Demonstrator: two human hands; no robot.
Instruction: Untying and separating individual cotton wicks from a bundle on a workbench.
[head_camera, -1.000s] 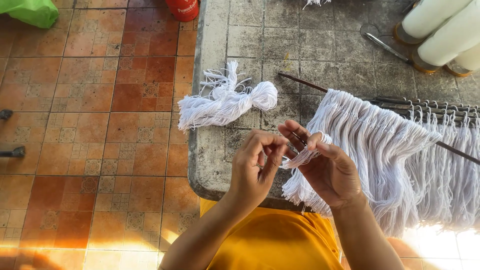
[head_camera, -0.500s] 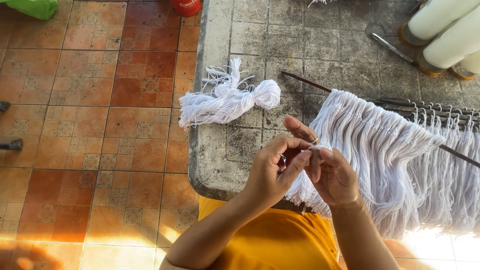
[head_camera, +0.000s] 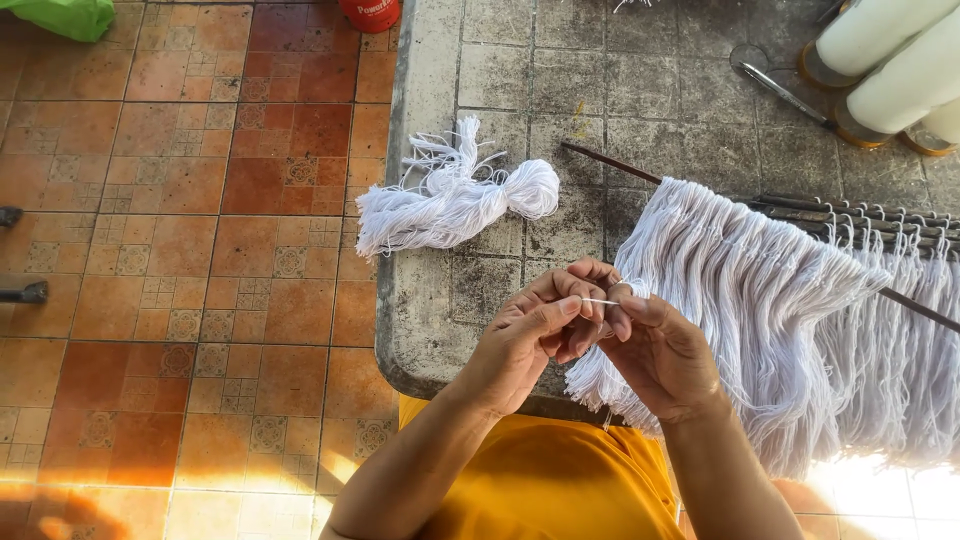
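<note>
Hands meet at bench (head_camera: 500, 75) near edge: left hand (head_camera: 525, 345) and right hand (head_camera: 660, 350) both pinched shut on white thread (head_camera: 600, 301), pulling it tight. Hanging threads (head_camera: 760, 300) drape off rod (head_camera: 620, 165) so ends hang free; spare bundle (head_camera: 455, 200) waits behind.

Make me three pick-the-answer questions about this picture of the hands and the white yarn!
1. Where is the loose yarn bundle?
A. on the floor
B. on the table
C. in a lap

2. What colour is the fringe?
A. white
B. red
C. green

3. What are the left hand and right hand doing?
A. resting flat
B. holding scissors
C. pinching one strand together

Answers: 1 B, it lies on the grey table left of the fringe. 2 A, all its threads are white. 3 C, the fingertips of both meet on a thin thread.
</note>
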